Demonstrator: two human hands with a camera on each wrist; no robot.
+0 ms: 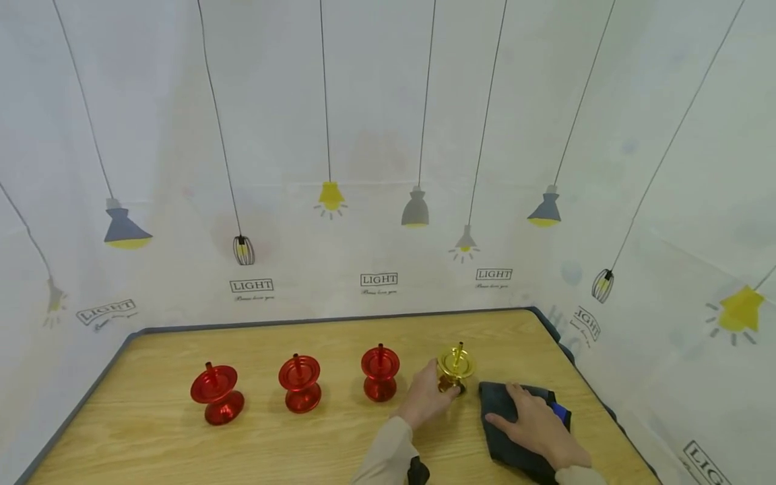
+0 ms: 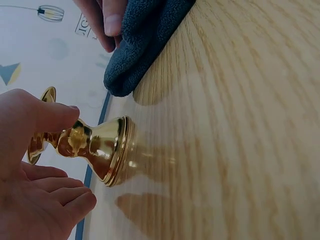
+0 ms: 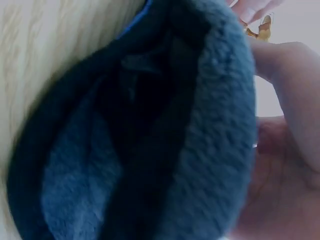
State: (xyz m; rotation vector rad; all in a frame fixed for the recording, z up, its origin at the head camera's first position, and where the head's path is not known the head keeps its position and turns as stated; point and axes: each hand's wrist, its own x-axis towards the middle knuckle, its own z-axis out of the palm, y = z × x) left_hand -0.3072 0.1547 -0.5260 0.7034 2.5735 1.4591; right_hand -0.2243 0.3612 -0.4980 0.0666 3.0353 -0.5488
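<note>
Where printed walls (image 1: 364, 135) edge woodgrain (image 1: 315, 448), left grip (image 1: 426, 397) loosely surrounds holder (image 1: 455, 365), right (image 1: 536, 426) clutches cloth (image 1: 506, 448).

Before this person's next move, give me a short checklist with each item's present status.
1. Gold stand upright: ok.
2. Left hand at the gold stand: ok.
3. Left hand's grip firm: cannot tell.
4. Right hand on the dark cloth: ok.
5. Cloth touching the gold stand: not ok; a gap separates them.
6. Nearest red stand clear of the left hand: ok.
</note>
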